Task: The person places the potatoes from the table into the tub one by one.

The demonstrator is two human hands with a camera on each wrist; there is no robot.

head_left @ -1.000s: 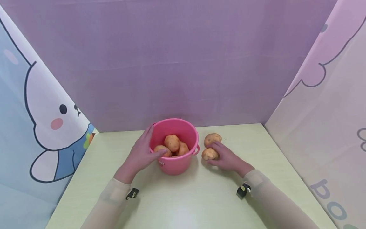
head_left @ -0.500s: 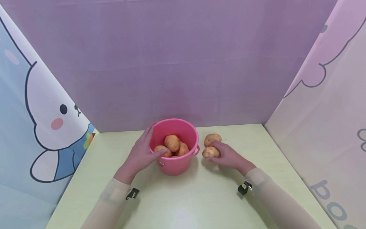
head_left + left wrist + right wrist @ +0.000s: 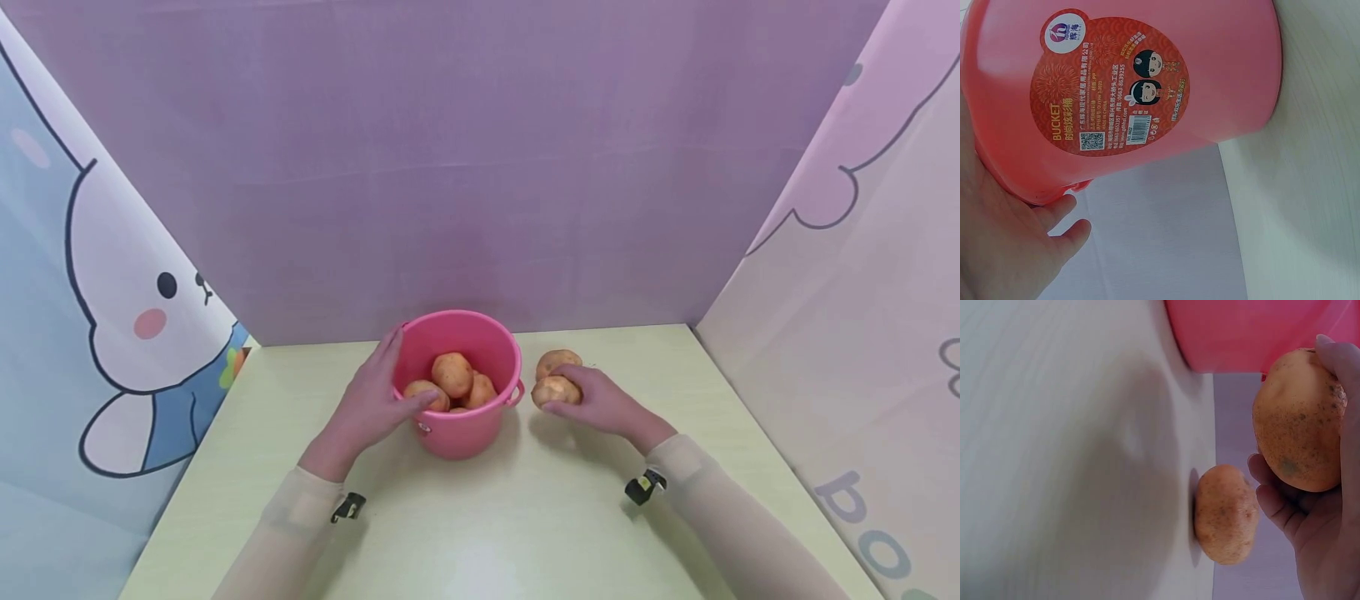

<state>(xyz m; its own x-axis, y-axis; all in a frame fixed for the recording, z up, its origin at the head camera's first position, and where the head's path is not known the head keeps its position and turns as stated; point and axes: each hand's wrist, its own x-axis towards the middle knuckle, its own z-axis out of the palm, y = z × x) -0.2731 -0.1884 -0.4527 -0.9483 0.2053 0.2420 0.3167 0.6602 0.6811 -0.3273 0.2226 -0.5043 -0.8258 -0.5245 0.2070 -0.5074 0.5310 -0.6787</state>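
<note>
A pink bucket (image 3: pixel 459 433) stands upright on the table with several potatoes (image 3: pixel 452 375) inside. My left hand (image 3: pixel 367 404) holds its left side, thumb over the rim and fingers along the outside; in the left wrist view the fingers touch just under the rim, beside the bucket's printed label (image 3: pixel 1113 87). To the right of the bucket, my right hand (image 3: pixel 603 404) grips a potato (image 3: pixel 1297 419) between thumb and fingers, and the right wrist view shows it raised off the table. Another potato (image 3: pixel 1227 514) lies on the tabletop just behind, partly covered in the head view.
The pale table (image 3: pixel 480 533) meets a purple backdrop (image 3: pixel 480 167) behind the bucket. Printed side panels stand left (image 3: pixel 142 400) and right (image 3: pixel 862 333). A small pink handle lug (image 3: pixel 516 392) juts from the bucket's right side, facing the held potato.
My right hand has lifted its potato slightly off the table, with a small shift up and right in the head view. The left hand and the bucket stay in place.
</note>
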